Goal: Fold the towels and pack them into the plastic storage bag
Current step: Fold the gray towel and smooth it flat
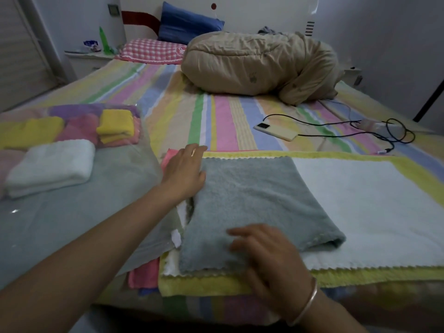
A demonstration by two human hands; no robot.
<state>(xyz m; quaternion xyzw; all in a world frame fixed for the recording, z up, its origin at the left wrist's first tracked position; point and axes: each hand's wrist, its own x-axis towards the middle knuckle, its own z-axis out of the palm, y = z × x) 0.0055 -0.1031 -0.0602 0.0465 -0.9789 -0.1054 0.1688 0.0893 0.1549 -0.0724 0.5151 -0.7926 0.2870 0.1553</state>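
A grey-green towel (pixel 259 200), folded over once, lies on top of a spread pale blue towel (pixel 365 207) and a yellow towel (pixel 360 276) at the near edge of the bed. My left hand (pixel 183 171) lies flat with straight fingers on the grey towel's far left corner. My right hand (pixel 266 251) presses on its near edge, fingers spread. A pink towel (pixel 144 275) pokes out underneath at the left. The clear plastic storage bag (pixel 79 188) lies to the left, holding a folded white towel (pixel 51 167), yellow towels (pixel 116 126) and pink ones.
A phone (pixel 276 132) with black charging cables (pixel 374 131) lies on the striped sheet (pixel 221 121) beyond the towels. A bundled beige quilt (pixel 259 63) and pillows (pixel 153 50) fill the far end of the bed. A nightstand (pixel 89 58) stands at far left.
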